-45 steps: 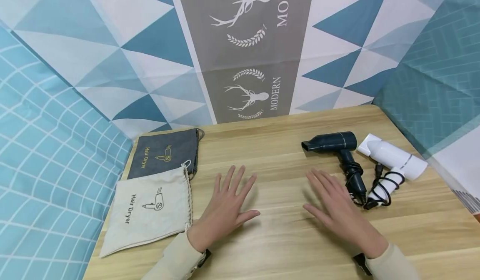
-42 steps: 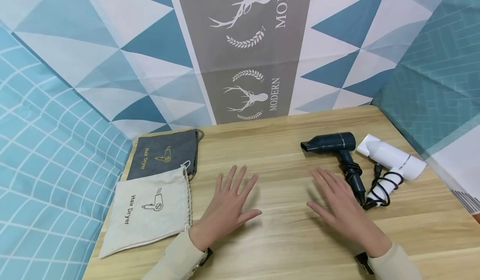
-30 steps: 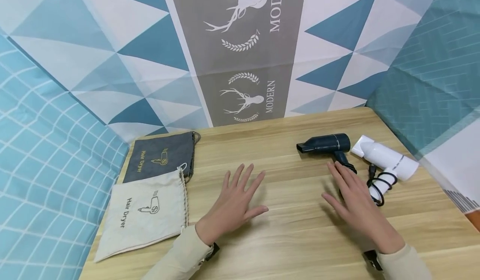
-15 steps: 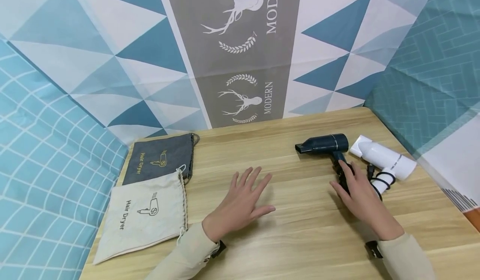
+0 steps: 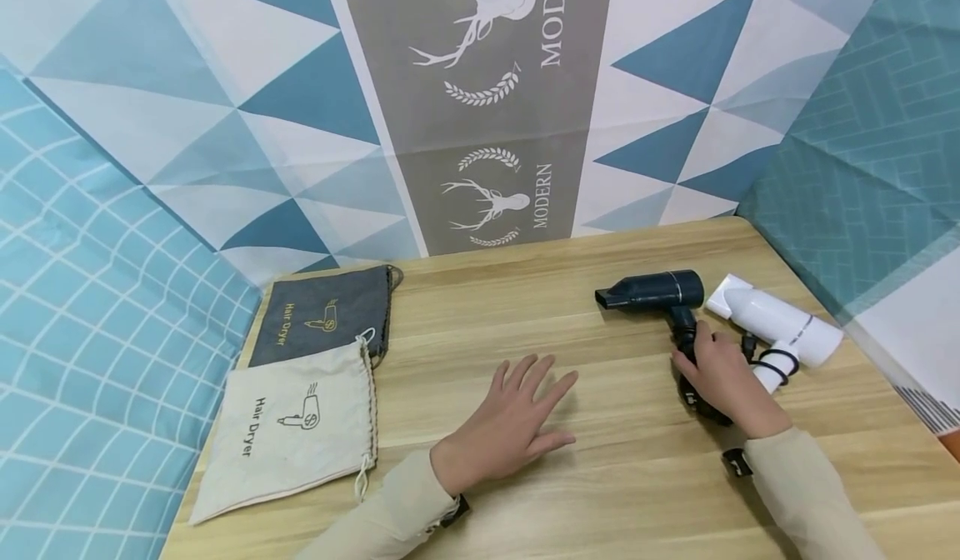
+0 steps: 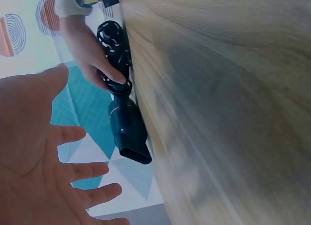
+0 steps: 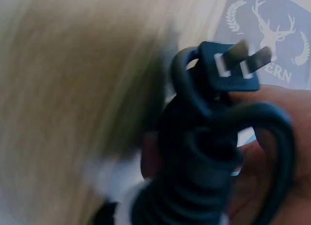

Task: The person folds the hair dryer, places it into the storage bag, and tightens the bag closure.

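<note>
Lead: Which step is in hand?

Inspector: In my judgement, taking hold of the black, apparently plastic hair dryer with a flat nozzle (image 5: 651, 290). The right hand (image 5: 726, 374) has its fingers clamped around the handle, among loops of black cord (image 7: 285, 147).

Lead: Location of the item?

Inspector: Toward the right of the pale wood-grain desk (image 5: 487, 302), just beside a white hair dryer (image 5: 780, 318). Whether the handle is clear of the surface cannot be told.

Lead: And the left hand (image 5: 506, 422)?

Inspector: Over the middle of the desk, fingers spread apart, nothing held.

Lead: What does the next move call for?

Inspector: I judge a firm, level grip that keeps the cord and its black two-pin plug (image 7: 226, 72) gathered. A lift should go away from the white dryer, lest a loop snag it.
</note>
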Available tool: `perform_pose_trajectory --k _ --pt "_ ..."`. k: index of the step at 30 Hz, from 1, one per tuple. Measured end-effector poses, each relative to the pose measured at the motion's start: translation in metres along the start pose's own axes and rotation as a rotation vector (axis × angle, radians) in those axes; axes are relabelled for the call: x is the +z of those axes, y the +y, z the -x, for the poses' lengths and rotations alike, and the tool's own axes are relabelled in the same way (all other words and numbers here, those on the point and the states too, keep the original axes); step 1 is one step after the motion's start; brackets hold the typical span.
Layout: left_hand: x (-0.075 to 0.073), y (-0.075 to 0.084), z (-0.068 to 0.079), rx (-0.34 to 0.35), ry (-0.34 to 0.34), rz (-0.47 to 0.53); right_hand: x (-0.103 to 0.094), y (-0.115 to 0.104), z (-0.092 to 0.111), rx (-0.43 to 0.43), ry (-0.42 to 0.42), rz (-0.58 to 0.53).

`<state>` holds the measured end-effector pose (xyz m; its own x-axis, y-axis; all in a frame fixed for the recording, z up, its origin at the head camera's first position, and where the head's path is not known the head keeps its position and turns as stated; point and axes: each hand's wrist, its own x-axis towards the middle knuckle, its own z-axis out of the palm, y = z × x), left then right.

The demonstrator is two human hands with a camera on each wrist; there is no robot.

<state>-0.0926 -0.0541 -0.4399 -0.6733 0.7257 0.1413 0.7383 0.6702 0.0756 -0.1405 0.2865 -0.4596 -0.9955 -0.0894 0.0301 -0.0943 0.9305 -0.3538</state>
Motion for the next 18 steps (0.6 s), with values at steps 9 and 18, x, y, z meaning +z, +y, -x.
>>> perform_pose_trajectory --k 9,18 --pt "-0.001 -0.007 -0.012 -0.009 -0.005 0.044 0.004 0.007 -0.002 0.043 -0.025 -0.051" --pt "-0.001 -0.024 -0.047 -0.033 -0.007 0.122 0.01 0.011 -0.003 0.001 0.05 -0.096"
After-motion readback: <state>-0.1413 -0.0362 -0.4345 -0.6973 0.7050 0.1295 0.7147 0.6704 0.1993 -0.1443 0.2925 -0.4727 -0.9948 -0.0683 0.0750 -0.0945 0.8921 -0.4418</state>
